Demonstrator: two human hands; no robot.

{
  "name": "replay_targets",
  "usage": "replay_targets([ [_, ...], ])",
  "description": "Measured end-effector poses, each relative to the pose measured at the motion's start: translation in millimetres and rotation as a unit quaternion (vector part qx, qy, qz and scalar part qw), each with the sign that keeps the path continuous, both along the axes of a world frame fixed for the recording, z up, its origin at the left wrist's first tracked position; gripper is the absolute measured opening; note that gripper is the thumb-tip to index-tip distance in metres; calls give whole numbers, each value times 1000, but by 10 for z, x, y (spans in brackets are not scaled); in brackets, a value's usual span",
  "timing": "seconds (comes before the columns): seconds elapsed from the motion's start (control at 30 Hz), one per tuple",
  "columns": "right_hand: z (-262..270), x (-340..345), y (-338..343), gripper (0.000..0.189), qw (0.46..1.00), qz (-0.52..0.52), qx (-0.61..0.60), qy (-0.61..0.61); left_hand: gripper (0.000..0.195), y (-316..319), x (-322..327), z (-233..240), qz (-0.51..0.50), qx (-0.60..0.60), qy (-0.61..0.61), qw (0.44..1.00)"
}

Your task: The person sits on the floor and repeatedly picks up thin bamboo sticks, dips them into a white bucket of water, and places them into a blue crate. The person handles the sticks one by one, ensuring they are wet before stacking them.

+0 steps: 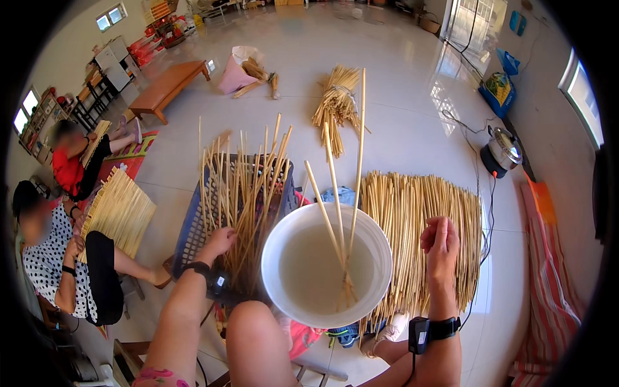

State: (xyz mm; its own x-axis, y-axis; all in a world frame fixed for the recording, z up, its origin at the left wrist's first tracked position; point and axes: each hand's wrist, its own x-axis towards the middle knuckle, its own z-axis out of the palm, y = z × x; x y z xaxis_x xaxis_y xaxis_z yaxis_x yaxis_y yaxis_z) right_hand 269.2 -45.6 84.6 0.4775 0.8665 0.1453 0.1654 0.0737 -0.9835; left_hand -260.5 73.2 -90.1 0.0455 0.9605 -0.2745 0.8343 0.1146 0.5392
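My left hand (218, 244) is at the dry plant stalks (251, 193) standing in a blue plastic lattice basket (187, 245). Its fingers are bent against them, and whether they grip a stalk cannot be made out. Over a wide layer of straw-coloured stalks (418, 213) at the right is my right hand (441, 246), fingers curled. Their tips are partly hidden, so any hold is unclear. Between my hands stands a white bucket (272, 261) of cloudy water (309, 271). Three long stalks (336, 193) lean in it, their lower ends under water.
A tied stalk bundle (336, 104) lies on the tiled floor ahead, near a pink sack (237, 72). A low wooden table (169, 89) stands behind two seated people holding stalk panels (118, 213). At right, cords run to an electric pot (503, 147). My knee (256, 338) is below the bucket.
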Motion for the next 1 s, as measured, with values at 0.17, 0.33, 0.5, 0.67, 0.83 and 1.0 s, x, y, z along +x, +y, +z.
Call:
replay_targets([
  [0.17, 16, -50, -17, 34, 999, 23, -19, -13, 25, 272, 277, 578, 3, -65, -151, 986],
  [0.33, 2, -86, -18, 34, 998, 55, -32, -6, 20, 207, 1427, 1780, -65, -98, -254, 960],
  [0.5, 24, -132, 5, 33, 997, 55, -48, -26, 22, 4, 2513, 1666, -204, -133, -207, 948],
  [0.67, 81, -117, -52, 33, 998, 61, -31, -17, 24, -170, 3321, 1326, -108, -112, -150, 976],
  [0.83, 82, -57, -88, 34, 996, 75, -35, -26, 21, -199, 3457, 1164, -95, -94, -154, 979],
  [1.0, -7, -96, -98, 29, 995, 81, -60, -19, 20, -470, 3373, 1317, -277, 17, -168, 946],
])
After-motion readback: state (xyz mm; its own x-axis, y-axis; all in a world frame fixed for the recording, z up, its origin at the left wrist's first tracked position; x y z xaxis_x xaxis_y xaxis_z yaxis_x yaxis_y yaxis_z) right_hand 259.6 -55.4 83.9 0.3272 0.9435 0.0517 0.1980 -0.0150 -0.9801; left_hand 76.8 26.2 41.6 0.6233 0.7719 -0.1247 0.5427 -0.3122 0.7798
